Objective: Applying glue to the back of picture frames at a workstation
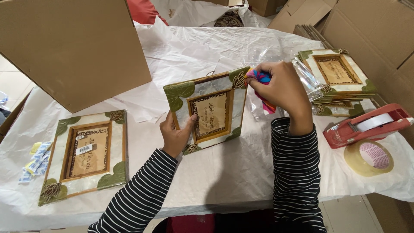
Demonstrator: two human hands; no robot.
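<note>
- Wiping goes on at table centre: the left hand (174,137) grips the lower left edge of a decorated picture frame (208,111), holding it tilted upright above the white paper (224,172).
- The right hand (282,92) pinches a colourful cloth (260,80) against the frame's corner at 1 o'clock; both hands are closed on what they hold.
- At 9 o'clock, a matching frame (86,155) lies flat, with small sachets (35,162) just beside it.
- At 3 o'clock, a stack of frames (336,77) waits near clear wrapping; by my reading, several are left.
- At 4 o'clock sit a red tape dispenser (366,125) and a tape roll (368,157).
</note>
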